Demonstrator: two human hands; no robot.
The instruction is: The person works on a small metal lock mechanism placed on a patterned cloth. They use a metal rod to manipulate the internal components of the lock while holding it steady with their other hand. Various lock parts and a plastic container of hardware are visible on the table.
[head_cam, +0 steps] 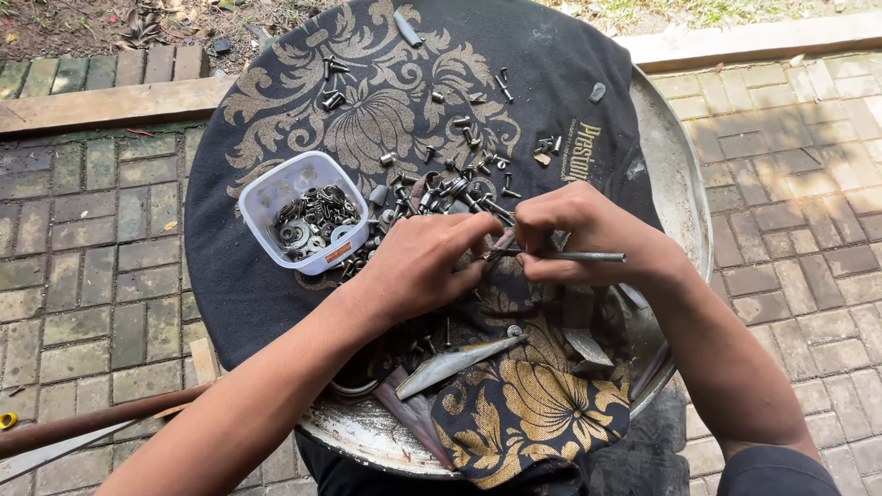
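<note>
Fingers (pixel 542 241) of the right hand (pixel 588 239) are clamped on a thin metal rod (pixel 574 256), held level at frame centre so its left end meets the left hand (pixel 427 266). Left fingers (pixel 473 241) are pinched together at that end, probably on a small part; can't tell which, it's hidden. Both hands hover just above the pile of bolts (pixel 450 188), so anything dropped lands back in the heap.

Dark cloth (pixel 367 110) with gold floral print is draped over a round metal tray (pixel 675 165), likely to stop small hardware rolling off. Loose bolts and nuts scattered across its upper half. White tub (pixel 266 197), left of centre, holds washers (pixel 312 225) and rings, kept apart from the bolts, next to the left hand. Flat metal blades (pixel 459 360) lie on the cloth below the hands. Tray sits on brick paving (pixel 92 239), no tabletop. Rusty pipe (pixel 83 424) at lower left, well apart.
</note>
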